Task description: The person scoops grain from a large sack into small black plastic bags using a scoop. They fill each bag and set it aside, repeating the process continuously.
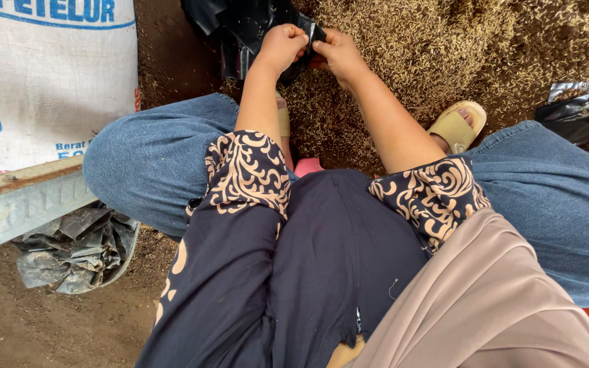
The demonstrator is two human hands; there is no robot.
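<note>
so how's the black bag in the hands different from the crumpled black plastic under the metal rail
The black bag lies ahead on the pile of husks, pinched at its edge by the left hand and right hand; the crumpled plastic lies untouched on bare soil under the metal rail. The bag looks glossy black, the crumpled plastic dusty grey. Both are thin dark plastic.

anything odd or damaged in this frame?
Yes. The dark shirt has a torn lower hem. Crumpled black plastic lies under the metal rail. Husks are strewn over the ground. Both hands pinch a black plastic bag.
</note>
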